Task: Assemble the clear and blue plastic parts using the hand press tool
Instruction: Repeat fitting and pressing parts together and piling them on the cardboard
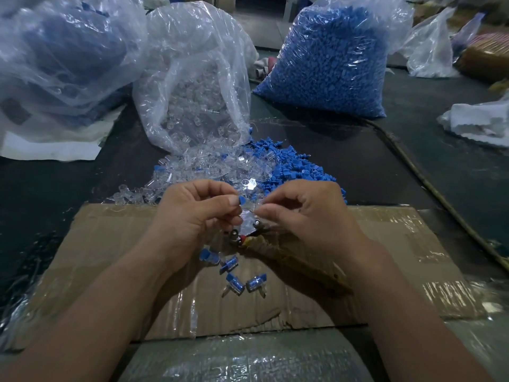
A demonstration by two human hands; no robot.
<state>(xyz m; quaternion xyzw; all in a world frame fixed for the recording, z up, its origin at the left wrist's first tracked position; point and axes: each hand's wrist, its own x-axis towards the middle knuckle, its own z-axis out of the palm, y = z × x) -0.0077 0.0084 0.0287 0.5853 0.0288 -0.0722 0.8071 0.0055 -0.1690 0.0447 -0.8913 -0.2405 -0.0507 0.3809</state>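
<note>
Thumb and forefinger of the left hand [198,213] pinch a small blue part [241,201], a wedge-shaped cap of matte plastic, above the far edge of the cardboard sheet [385,244]. The right hand [303,213] meets it there, its thumb and forefinger closed on a clear part [247,215], a little see-through body whose outline is hard to make out. The two parts touch or nearly touch; which, I cannot tell. The other fingers of both hands are curled in loosely.

The hand press tool [278,250] lies on the cardboard sheet just under the hands, with two small metal heads at its far end and handles wrapped in worn brownish tape running toward the near right.

Four assembled pieces [229,264] lie loose on the cardboard sheet near the tool's head, each a clear shell with blue showing inside it.

Beyond the far edge of the cardboard sheet, a heap of clear parts [192,166] spills from an open plastic bag [192,86], and a heap of blue parts [289,166] sits beside it on the right. Farther back stands a full bag of blue parts [330,59].
</note>
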